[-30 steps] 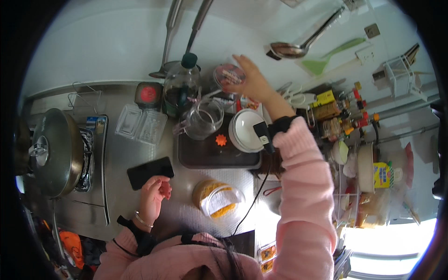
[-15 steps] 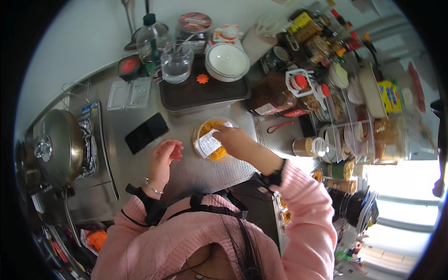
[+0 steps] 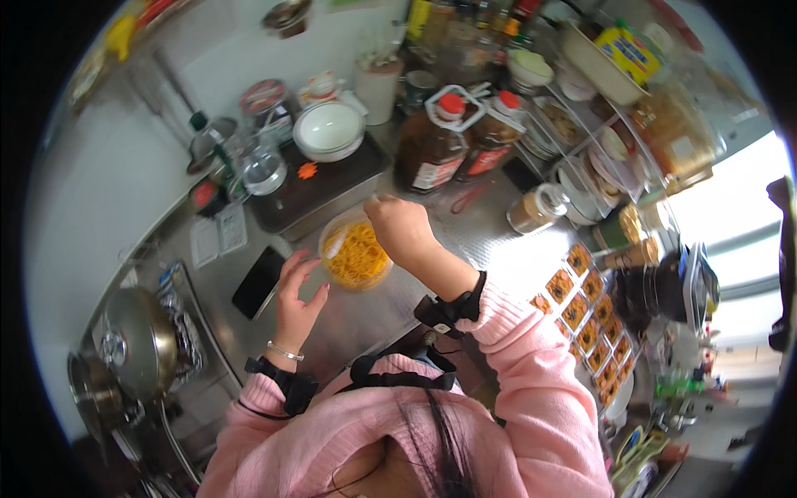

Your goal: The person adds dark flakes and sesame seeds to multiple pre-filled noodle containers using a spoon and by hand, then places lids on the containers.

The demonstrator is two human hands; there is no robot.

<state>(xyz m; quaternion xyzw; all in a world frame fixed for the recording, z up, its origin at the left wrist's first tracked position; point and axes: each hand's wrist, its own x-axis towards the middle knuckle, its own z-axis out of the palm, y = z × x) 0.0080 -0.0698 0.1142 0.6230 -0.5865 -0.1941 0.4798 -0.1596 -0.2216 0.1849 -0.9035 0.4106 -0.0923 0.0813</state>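
Observation:
A round clear tub (image 3: 323, 264) holding yellow-orange shreds (image 3: 359, 256) stands on the metal counter in front of me. A small white piece (image 3: 334, 243) shows at its left side. My right hand (image 3: 404, 230) is above the tub's right rim, fingers curled closed. Whatever those fingers may hold is hidden. My left hand (image 3: 299, 305) is open, fingers spread, its tips close to the tub's left side. Left of that hand a black phone (image 3: 258, 282) lies flat. A clear hinged plastic box (image 3: 220, 233) rests farther back.
Behind the tub, a dark lidded tray (image 3: 344, 181) carries a white bowl (image 3: 330, 131). Two large dark bottles (image 3: 430, 149) with red caps stand back right, near a clear jar (image 3: 538, 207). Several small filled containers (image 3: 586, 334) line the right. A lidded pan (image 3: 137, 336) sits left.
The view has swung rightward, bringing the filled containers into sight. The white printed paper over the tub no longer shows. My left hand has spread its fingers and come nearer the tub.

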